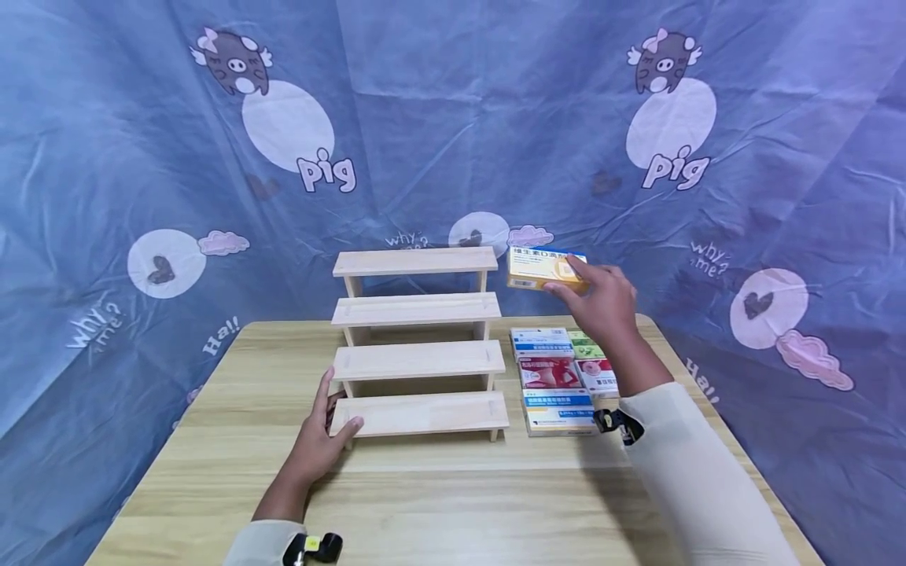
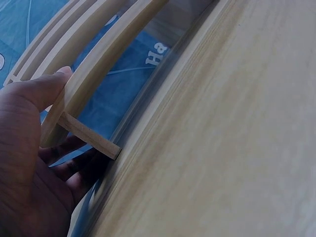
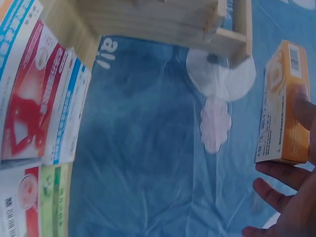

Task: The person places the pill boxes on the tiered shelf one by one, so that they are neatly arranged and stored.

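Observation:
A four-tier wooden display rack [image 1: 419,359] stands on the table like steps. My left hand [image 1: 322,444] holds the left end of its lowest shelf. In the left wrist view the thumb [image 2: 49,86] lies over the board, with the other fingers beside and below it, near a rack leg [image 2: 91,136]. My right hand [image 1: 604,303] pinches a yellow-and-white medicine box [image 1: 538,269], raised right of the top shelf and apart from it. The right wrist view shows that box [image 3: 282,106] between thumb and fingers. Every shelf is bare.
Right of the rack several medicine boxes lie flat together: a red one [image 1: 548,373], blue-and-white ones [image 1: 541,343], a green one [image 1: 584,346] and a red-and-white one [image 1: 600,377]. The wooden table [image 1: 453,503] ends at a blue printed cloth [image 1: 425,94] behind and at the sides.

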`<state>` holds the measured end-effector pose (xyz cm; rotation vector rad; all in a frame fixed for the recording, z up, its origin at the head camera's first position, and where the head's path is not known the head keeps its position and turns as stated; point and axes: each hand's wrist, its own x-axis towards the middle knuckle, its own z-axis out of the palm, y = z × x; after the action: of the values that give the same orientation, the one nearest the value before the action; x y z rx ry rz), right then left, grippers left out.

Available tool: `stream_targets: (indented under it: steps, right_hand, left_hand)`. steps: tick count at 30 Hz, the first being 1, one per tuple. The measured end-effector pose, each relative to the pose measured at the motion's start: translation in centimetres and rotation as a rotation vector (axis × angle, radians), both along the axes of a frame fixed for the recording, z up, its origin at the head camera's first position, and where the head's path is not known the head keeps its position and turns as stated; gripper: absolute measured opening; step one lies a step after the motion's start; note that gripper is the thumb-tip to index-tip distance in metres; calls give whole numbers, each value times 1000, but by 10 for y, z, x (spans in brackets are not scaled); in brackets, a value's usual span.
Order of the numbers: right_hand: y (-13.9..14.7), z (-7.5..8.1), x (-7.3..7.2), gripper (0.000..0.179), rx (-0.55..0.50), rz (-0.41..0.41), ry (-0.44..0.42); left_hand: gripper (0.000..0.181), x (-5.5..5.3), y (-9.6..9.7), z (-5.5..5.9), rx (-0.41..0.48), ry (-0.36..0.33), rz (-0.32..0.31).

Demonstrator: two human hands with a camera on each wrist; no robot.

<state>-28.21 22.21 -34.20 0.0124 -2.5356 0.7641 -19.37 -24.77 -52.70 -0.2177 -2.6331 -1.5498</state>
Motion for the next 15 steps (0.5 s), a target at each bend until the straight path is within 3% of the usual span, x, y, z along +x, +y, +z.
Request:
stream_targets:
  steps: [8,15]
  right_hand:
    - [-31,9,-18,70,-13,66,31]
    - [-42,14,-32,75,6,76,-19]
  left_hand:
    - [106,3,-1,0,-2,16,7]
    - [107,0,0,-2,3,22,-6]
